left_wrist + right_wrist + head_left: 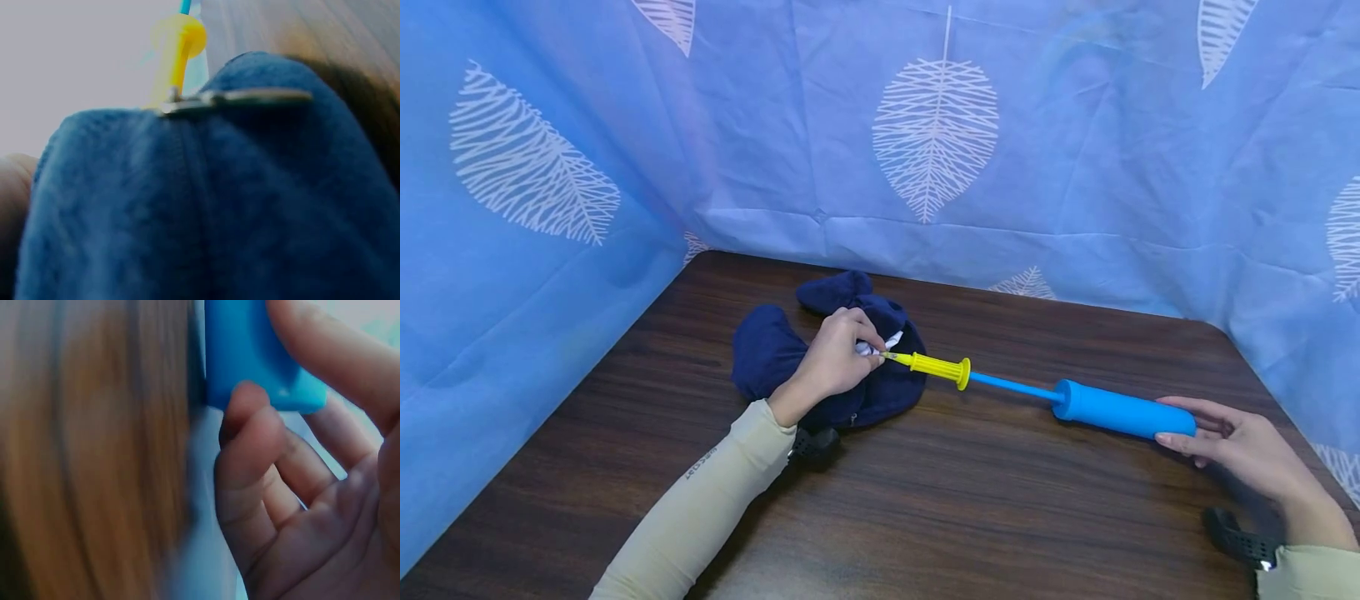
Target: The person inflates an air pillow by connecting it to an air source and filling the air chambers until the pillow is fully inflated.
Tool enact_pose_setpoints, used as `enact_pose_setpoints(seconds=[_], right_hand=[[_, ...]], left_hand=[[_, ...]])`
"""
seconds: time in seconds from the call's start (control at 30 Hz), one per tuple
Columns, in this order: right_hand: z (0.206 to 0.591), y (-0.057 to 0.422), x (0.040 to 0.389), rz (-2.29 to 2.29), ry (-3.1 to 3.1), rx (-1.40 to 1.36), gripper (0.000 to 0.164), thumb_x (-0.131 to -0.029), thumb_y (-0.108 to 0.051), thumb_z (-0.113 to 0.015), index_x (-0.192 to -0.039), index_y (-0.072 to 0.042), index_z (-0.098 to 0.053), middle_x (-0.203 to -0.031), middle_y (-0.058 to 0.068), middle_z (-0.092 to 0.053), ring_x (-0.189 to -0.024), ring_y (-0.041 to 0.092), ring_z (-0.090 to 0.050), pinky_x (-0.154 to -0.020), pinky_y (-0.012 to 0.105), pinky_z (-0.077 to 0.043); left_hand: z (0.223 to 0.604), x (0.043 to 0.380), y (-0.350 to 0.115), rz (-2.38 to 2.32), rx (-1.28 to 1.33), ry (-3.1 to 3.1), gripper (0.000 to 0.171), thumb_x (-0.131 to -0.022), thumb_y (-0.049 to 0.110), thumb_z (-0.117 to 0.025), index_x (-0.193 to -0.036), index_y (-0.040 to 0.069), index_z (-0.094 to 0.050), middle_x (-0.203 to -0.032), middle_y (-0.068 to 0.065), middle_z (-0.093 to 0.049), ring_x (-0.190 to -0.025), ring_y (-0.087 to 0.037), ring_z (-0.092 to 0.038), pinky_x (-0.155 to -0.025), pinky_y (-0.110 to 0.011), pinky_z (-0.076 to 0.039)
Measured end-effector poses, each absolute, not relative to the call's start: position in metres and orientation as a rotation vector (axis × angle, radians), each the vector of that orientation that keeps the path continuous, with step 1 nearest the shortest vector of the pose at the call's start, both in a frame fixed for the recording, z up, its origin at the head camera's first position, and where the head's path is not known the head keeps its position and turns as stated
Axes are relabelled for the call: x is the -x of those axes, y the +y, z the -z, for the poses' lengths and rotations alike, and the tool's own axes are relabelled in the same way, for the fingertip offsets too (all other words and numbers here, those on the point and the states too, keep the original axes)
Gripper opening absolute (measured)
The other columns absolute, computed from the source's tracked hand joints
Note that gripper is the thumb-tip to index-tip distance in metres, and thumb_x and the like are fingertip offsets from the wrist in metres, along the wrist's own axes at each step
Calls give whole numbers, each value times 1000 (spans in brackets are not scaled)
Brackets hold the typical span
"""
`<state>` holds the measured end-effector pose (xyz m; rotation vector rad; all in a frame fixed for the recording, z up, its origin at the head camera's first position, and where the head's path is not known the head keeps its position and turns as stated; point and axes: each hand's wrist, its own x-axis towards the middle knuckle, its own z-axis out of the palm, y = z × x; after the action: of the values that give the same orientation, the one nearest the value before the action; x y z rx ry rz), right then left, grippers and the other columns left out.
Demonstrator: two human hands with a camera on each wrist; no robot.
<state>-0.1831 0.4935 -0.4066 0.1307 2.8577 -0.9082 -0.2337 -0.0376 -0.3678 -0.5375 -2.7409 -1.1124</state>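
A navy fabric neck pillow point(880, 392) lies on the table at the middle left, its far end curling back. My left hand point(842, 354) rests over it and pinches a white piece point(892, 340) that shows at its opening, right at the yellow nozzle of a hand pump point(1112, 408). The pump's yellow handle point(936, 367) is drawn away from the blue barrel, with the thin blue rod exposed between them. My right hand point(1240, 437) grips the barrel's far end between thumb and fingers. In the left wrist view a metal zipper pull point(250, 97) crosses the navy fabric.
The dark wood-grain table point(970, 517) ends at the back against a blue curtain point(1075, 150) with white leaf prints. The curtain also hangs along the left and right sides. A black wrist camera point(1240, 537) is strapped at my right wrist.
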Motion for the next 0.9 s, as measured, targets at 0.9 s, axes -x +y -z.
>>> enact_pose_setpoints(seconds=[0.9], right_hand=[[395,380,193,1109,2834,106,69,-97,-43,-81,-154,-11,-59,-122,22,-78,-84,8,-75,-70,33,-63]], left_hand=[[367,230,-35,1106,600,-2680,10,-92,-3,-81,-97,3,-86,-104,-6,-68,-102,-26,-55,-92,-41,-53]])
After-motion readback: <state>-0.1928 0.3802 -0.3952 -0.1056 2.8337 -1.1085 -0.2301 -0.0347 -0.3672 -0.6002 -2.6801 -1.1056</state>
